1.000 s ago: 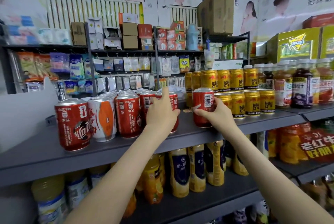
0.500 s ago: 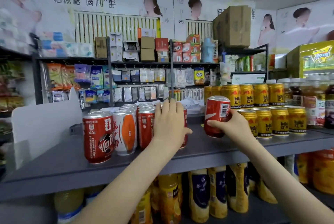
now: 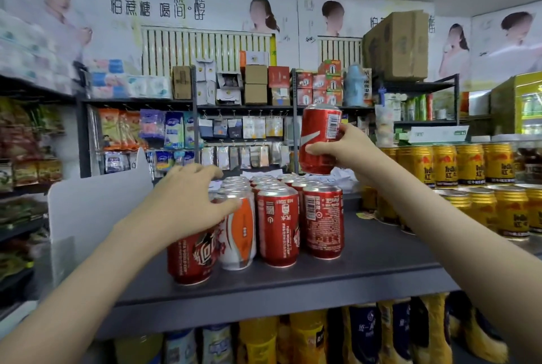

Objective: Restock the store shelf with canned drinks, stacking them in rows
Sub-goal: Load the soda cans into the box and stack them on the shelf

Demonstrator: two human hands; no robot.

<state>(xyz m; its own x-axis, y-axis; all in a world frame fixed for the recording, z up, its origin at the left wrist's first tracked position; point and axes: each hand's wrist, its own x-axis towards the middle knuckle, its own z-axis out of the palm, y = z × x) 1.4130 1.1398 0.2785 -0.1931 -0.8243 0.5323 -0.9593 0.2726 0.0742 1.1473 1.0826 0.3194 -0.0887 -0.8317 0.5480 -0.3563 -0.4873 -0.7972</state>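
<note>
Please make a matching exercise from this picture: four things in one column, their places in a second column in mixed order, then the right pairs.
1. highest red can
2. white can
3. gold cans
4. cardboard box

A. top of the back rack
B. in the right hand
C. right side of the shelf
D. front row, second from left

Pairs: 1-B, 2-D, 3-C, 4-A

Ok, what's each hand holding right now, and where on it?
Right hand grips a red aluminium drink can round its lower side. Left hand lies atop the front-left red can; grip unclear.
</note>
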